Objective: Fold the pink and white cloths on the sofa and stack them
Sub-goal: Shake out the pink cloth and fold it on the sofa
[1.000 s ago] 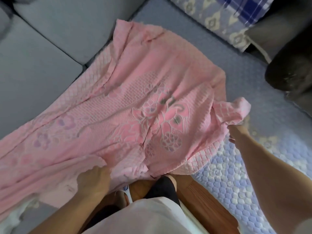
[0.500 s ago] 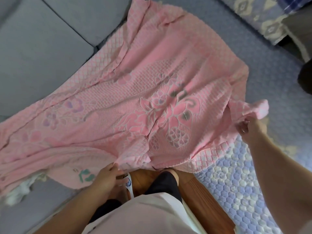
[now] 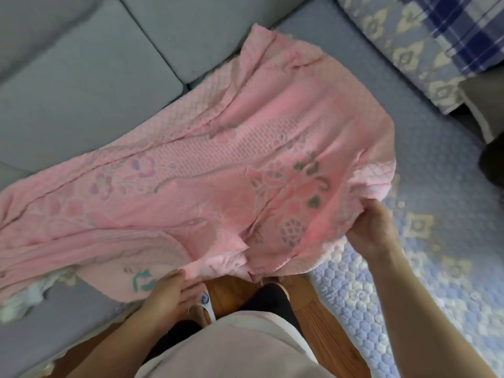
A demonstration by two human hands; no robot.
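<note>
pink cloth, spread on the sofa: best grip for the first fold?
Probably the near hem of the pink cloth, coming from the front sofa edge: it lies lengthwise left to right. The right hand already holds the right end; the left hand touches the hem.

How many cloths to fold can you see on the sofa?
2. The pink cloth lies spread across the sofa seat, held by both hands. The white cloth peeks out under its left end, mostly hidden. More could lie underneath.
</note>
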